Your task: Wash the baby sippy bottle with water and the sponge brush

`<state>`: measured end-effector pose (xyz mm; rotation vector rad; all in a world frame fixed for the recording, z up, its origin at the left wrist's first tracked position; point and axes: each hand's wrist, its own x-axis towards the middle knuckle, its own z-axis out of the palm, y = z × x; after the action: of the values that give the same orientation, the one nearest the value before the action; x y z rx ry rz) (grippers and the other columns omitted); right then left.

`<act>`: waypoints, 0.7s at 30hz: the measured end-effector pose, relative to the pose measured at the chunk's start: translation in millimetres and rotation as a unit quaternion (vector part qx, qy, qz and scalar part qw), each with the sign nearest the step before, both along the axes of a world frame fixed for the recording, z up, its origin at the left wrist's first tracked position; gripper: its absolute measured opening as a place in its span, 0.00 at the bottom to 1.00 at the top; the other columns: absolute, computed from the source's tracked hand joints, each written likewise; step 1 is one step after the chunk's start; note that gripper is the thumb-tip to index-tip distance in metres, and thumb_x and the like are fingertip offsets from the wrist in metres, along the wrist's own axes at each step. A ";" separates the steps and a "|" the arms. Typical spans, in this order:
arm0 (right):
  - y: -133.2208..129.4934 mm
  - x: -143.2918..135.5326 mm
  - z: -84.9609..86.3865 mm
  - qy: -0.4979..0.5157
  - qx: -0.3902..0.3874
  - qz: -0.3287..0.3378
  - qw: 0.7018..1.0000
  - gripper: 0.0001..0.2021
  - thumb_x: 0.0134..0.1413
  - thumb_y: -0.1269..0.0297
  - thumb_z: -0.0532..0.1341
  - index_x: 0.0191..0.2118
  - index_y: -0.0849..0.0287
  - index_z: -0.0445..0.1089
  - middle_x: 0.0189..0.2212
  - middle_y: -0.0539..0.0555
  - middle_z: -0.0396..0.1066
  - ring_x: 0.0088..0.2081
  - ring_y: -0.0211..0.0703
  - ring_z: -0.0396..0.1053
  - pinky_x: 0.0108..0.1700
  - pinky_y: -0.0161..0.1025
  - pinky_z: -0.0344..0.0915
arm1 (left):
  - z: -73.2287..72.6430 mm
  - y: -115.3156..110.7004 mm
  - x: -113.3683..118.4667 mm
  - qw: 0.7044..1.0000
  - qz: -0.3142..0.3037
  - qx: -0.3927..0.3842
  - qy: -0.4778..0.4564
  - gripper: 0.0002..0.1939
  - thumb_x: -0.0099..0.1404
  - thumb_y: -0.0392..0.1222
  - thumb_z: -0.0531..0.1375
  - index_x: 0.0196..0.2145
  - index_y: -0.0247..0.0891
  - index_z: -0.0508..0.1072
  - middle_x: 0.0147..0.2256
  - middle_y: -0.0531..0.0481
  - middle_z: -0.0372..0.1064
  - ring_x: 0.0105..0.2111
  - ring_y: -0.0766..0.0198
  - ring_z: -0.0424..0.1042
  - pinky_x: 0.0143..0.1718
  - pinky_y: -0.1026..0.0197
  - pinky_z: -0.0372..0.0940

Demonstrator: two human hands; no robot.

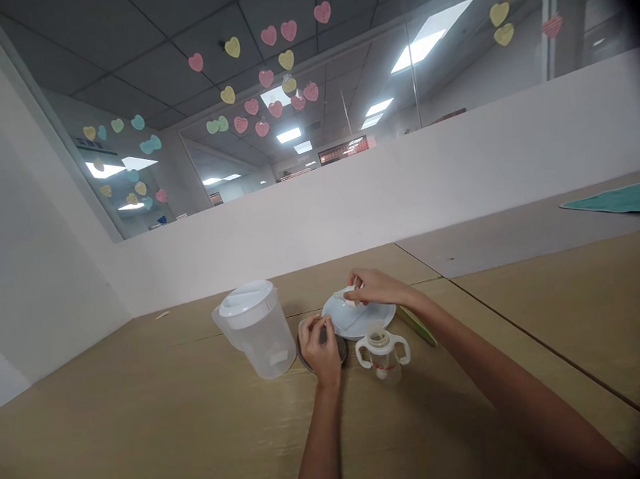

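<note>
My right hand (pixel 379 286) is closed around a small white bottle cap (pixel 351 295) over a white plate (pixel 357 329). A clear lid-like shape seems to lie on that plate. My left hand (pixel 320 343) is over a dark round dish (pixel 343 349), thumb and fingertips pinched together; what they hold, if anything, is too small to make out. In front of the plate a clear baby bottle (pixel 385 368) with two white handles stands upright, its mouth uncovered. Left of my left hand stands a translucent pitcher (pixel 264 339) with a white lid.
A long green item (pixel 418 326) lies right of the plate, partly behind my right forearm. A teal cloth (pixel 618 199) is at the far right of the wooden table (pixel 173 419). Behind the table runs a low white wall (pixel 309 229) under a window with heart-shaped notes.
</note>
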<state>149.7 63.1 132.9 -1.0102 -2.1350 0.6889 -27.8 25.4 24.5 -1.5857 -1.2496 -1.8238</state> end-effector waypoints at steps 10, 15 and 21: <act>6.8 31.7 9.3 0.035 -0.043 0.064 0.996 0.17 0.43 0.61 0.61 0.42 0.60 0.69 0.34 0.52 0.68 0.32 0.38 0.66 0.32 0.33 0.60 | -10.6 -2.0 9.6 0.991 -0.079 -0.078 0.070 0.09 0.64 0.40 0.55 0.28 0.37 0.71 0.39 0.46 0.66 0.37 0.64 0.67 0.42 0.58 0.62; 6.0 42.1 12.8 -0.104 -0.065 0.149 0.981 0.21 0.39 0.55 0.65 0.40 0.61 0.70 0.31 0.53 0.70 0.33 0.40 0.66 0.33 0.33 0.60 | -7.2 -9.6 11.4 0.975 -0.143 -0.143 0.088 0.13 0.67 0.41 0.48 0.38 0.38 0.70 0.39 0.45 0.67 0.42 0.61 0.67 0.45 0.58 0.61; 1.7 35.7 13.3 -0.213 -0.048 0.134 0.967 0.23 0.39 0.49 0.64 0.38 0.62 0.71 0.29 0.52 0.70 0.30 0.40 0.66 0.28 0.32 0.56 | -4.7 -16.5 13.1 0.942 -0.207 -0.192 0.181 0.23 0.60 0.55 0.55 0.47 0.38 0.67 0.46 0.42 0.64 0.46 0.55 0.64 0.47 0.54 0.60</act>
<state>185.4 64.9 146.1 -0.9976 -2.6717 0.7616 -14.7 9.0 19.8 -2.4269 -1.2099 -1.4516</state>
